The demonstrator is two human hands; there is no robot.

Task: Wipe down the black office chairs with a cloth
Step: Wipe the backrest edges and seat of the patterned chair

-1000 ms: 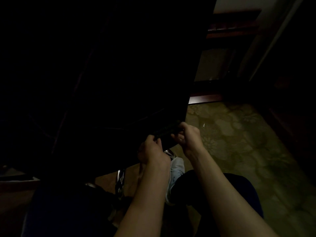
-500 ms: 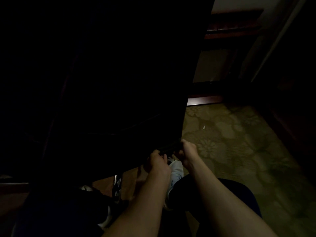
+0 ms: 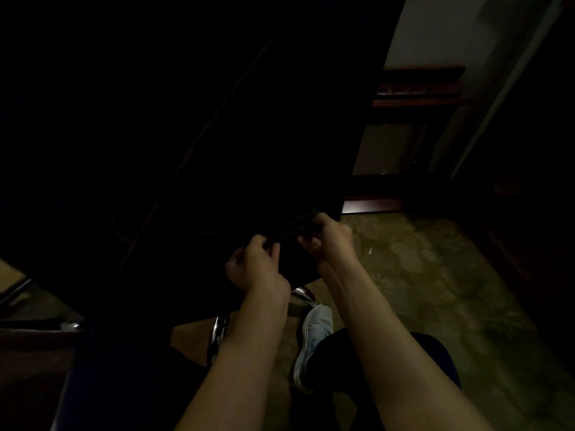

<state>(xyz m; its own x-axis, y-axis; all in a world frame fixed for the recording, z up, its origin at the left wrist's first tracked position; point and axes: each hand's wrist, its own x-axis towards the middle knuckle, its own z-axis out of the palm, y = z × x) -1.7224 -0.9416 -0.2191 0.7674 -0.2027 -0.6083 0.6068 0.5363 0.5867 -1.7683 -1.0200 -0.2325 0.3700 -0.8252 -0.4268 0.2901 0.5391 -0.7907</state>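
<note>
Fingers (image 3: 270, 250) of both hands curl tight on a dark bunched cloth (image 3: 295, 228), now raised back against the large black chair back (image 3: 249, 135) above them: wiping resumes there

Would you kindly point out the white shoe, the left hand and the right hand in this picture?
white shoe (image 3: 314, 334), head view, on its upper.
left hand (image 3: 259, 270), head view, on the back of the hand.
right hand (image 3: 331, 241), head view, on the back of the hand.
</note>
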